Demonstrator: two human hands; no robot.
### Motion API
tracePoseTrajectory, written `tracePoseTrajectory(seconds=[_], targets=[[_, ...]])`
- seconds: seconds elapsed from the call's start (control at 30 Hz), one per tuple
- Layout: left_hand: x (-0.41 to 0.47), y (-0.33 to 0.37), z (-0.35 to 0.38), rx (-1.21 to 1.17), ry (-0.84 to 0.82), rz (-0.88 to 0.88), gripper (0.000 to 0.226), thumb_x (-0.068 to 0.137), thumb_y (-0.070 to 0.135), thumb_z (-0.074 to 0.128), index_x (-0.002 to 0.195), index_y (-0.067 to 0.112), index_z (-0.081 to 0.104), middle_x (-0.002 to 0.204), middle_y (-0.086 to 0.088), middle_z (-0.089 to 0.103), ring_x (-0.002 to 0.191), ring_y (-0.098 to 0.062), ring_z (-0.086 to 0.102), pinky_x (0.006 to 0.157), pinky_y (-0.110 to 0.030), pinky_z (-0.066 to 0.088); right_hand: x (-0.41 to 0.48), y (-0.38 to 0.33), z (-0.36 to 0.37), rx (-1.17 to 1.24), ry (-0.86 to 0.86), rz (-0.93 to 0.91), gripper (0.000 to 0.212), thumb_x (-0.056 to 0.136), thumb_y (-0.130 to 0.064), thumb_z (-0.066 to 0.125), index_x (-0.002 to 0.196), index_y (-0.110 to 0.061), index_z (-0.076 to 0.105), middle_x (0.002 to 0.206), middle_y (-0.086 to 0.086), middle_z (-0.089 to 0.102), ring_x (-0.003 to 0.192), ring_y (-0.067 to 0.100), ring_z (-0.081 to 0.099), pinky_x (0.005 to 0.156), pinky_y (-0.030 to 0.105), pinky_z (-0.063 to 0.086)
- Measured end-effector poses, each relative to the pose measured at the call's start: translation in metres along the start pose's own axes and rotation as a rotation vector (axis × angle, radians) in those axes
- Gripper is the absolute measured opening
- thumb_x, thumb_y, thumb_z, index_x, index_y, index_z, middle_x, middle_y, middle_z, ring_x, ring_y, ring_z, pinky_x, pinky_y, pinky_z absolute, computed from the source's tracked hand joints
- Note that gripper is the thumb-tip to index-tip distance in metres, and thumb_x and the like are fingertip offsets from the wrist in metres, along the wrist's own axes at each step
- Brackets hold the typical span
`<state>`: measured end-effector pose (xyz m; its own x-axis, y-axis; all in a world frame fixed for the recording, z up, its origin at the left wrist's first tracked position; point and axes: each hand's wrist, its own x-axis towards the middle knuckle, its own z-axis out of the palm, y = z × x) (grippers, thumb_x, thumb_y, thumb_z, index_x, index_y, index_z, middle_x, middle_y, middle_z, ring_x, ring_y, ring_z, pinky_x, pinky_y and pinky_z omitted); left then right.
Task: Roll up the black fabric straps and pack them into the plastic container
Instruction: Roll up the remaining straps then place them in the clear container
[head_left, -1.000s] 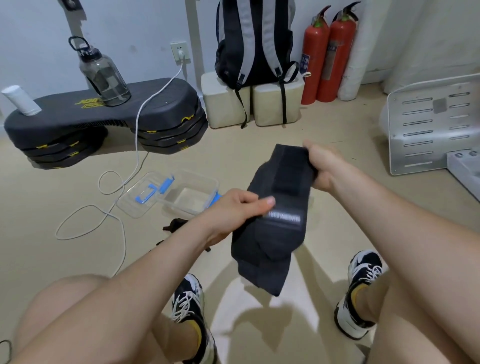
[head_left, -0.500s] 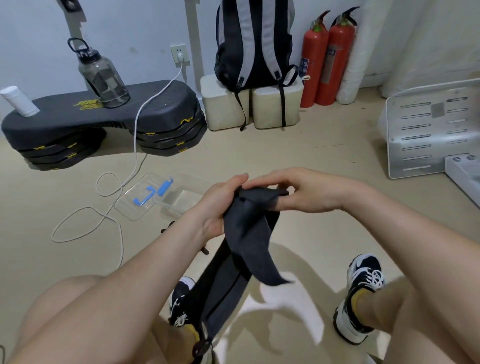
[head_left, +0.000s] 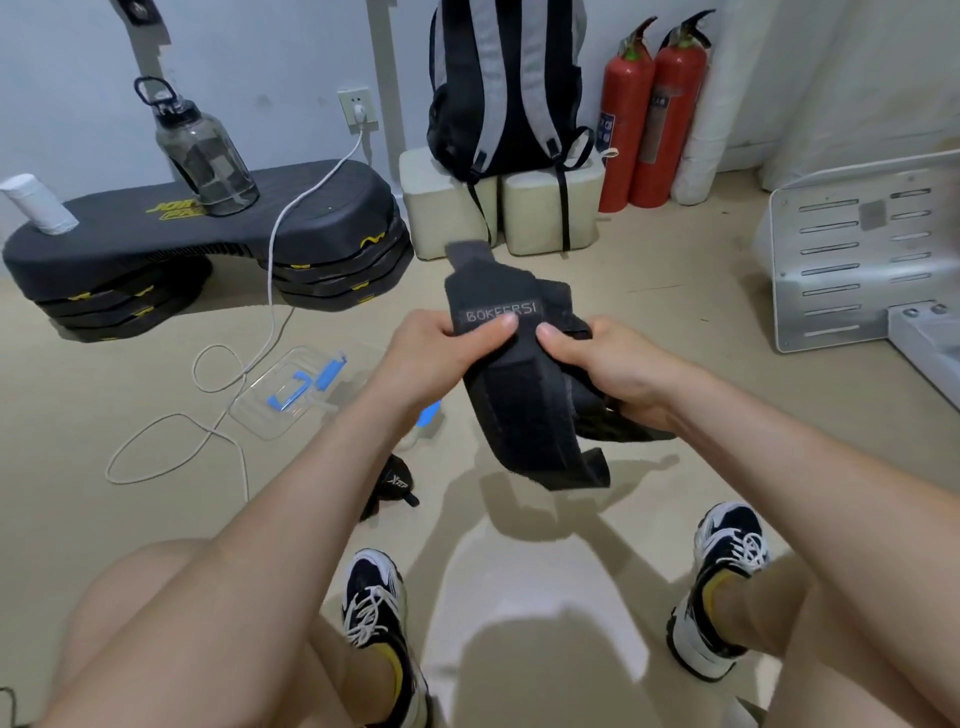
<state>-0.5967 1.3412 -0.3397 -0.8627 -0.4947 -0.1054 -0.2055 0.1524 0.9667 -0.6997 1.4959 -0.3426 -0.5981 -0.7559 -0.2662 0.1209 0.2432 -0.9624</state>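
Right now both hands hold one black fabric strap (head_left: 514, 405) up in the air, over the floor (head_left: 649, 291) and btwn the knees. The left hand (head_left: 436, 358) grips its upper part: fingers curled round the far side, thumb pressed flat on the front just below a grey label patch reading approx. "BOKEERSI". The right hand (head_left: 618, 379) grips the strap's right side, thumb on the front close to the left thumb, fingers wrapped underneath around bunched fabric. The strap's top end sticks up past the hands, blurred. Its lower part curves down in a loose loop w/ a frayed end hanging free.

The plastic container (head_left: 426, 418) sits on the floor beyond the left wrist, mostly hidden behind the forearm; only a blue clip and a bit of clear wall show. A clear lid (head_left: 283, 397) w/ blue clips lies just left of it. A second black strap (head_left: 392, 483) lies on the floor beside the left forearm, partly covered by it.

Bkgd: a black step platform (head_left: 208, 234) w/ a water bottle (head_left: 205, 150) and a white roll (head_left: 36, 205) on top. A white cable (head_left: 270, 270) trails from the wall socket across the floor. A backpack (head_left: 506, 88) sits on two pale blocks, w/ two red extinguishers (head_left: 649, 114) beside it.
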Motion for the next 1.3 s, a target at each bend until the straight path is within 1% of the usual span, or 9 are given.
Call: tracePoseTrajectory(seconds=[0.1,0.27,0.33,0.47,0.6,0.7,0.9,1.1,1.3], targets=[[0.002,-0.007,0.014,-0.118,0.087,0.033,0.008,0.086,0.024,0.076,0.094,0.024,0.074,0.094,0.006,0.077,0.091,-0.009,0.072,0.081,-0.027,0.058,-0.001,-0.001,0.002,0.154,-0.135,-0.022,0.044,0.097,-0.004,0.057,0.135,-0.028,0.053,0.115,0.002,0.071,0.105,0.021,0.069,0.083,0.028,0.055],[0.008,-0.006,0.014,-0.304,0.109,0.022,0.009,0.094,0.020,0.067,0.101,0.017,0.072,0.101,-0.002,0.076,0.096,-0.017,0.072,0.086,-0.034,0.057,0.002,-0.004,-0.011,0.600,-0.336,0.113,0.040,0.094,-0.035,0.051,0.127,-0.013,0.057,0.130,0.013,0.054,0.120,0.033,0.047,0.108,0.043,0.036],[0.010,-0.005,0.012,-0.386,0.075,0.000,0.011,0.096,0.018,0.063,0.102,0.012,0.071,0.102,-0.007,0.075,0.094,-0.021,0.071,0.086,-0.036,0.056,0.005,-0.004,-0.014,0.708,-0.360,0.132,0.047,0.095,-0.041,0.046,0.131,-0.011,0.055,0.133,0.014,0.052,0.119,0.031,0.052,0.104,0.042,0.044],[0.008,-0.008,0.011,-0.366,-0.009,-0.019,0.011,0.097,0.017,0.062,0.099,0.013,0.072,0.101,-0.009,0.075,0.094,-0.023,0.071,0.086,-0.037,0.057,0.010,-0.005,-0.010,0.367,-0.142,0.070,0.020,0.097,-0.027,0.060,0.108,-0.013,0.069,0.104,0.006,0.066,0.076,0.017,0.058,0.067,0.021,0.053],[0.017,-0.014,0.001,-0.272,0.253,-0.068,0.009,0.095,0.017,0.064,0.100,0.018,0.071,0.097,0.001,0.076,0.093,-0.016,0.072,0.076,-0.028,0.056,0.011,-0.012,-0.025,-0.311,0.110,-0.121,0.018,0.089,-0.027,0.073,0.075,-0.019,0.065,0.075,-0.003,0.069,0.070,0.011,0.063,0.071,0.026,0.049],[0.026,-0.012,-0.011,-0.364,0.369,-0.142,0.017,0.098,0.018,0.059,0.111,0.011,0.066,0.101,-0.001,0.074,0.096,-0.019,0.071,0.073,-0.027,0.056,0.004,-0.024,-0.033,-0.140,0.124,-0.207,0.010,0.094,-0.016,0.065,0.087,-0.018,0.070,0.081,-0.005,0.073,0.077,0.012,0.070,0.074,0.028,0.053],[0.024,-0.001,-0.001,-0.520,0.253,-0.128,0.021,0.105,0.021,0.044,0.110,0.013,0.063,0.099,-0.002,0.075,0.091,-0.016,0.072,0.081,-0.032,0.057,-0.007,-0.029,-0.029,-0.022,-0.114,-0.150,0.028,0.094,0.003,0.054,0.111,-0.014,0.067,0.093,0.009,0.074,0.080,0.022,0.071,0.071,0.030,0.057],[0.027,0.007,0.002,-0.764,0.135,-0.138,0.031,0.105,0.014,0.043,0.132,0.005,0.055,0.125,-0.015,0.067,0.113,-0.029,0.066,0.100,-0.046,0.051,0.001,-0.017,-0.017,-0.127,0.045,-0.158,0.017,0.099,-0.024,0.060,0.099,-0.012,0.072,0.082,-0.003,0.075,0.073,0.009,0.069,0.071,0.027,0.055],[0.029,0.013,0.004,-0.845,0.075,-0.108,0.033,0.107,0.015,0.038,0.135,0.006,0.051,0.129,-0.019,0.063,0.114,-0.034,0.065,0.097,-0.054,0.052,0.011,-0.009,0.001,-0.158,0.093,-0.181,0.012,0.099,-0.027,0.060,0.097,-0.026,0.071,0.089,-0.008,0.076,0.081,0.009,0.074,0.069,0.023,0.056]])
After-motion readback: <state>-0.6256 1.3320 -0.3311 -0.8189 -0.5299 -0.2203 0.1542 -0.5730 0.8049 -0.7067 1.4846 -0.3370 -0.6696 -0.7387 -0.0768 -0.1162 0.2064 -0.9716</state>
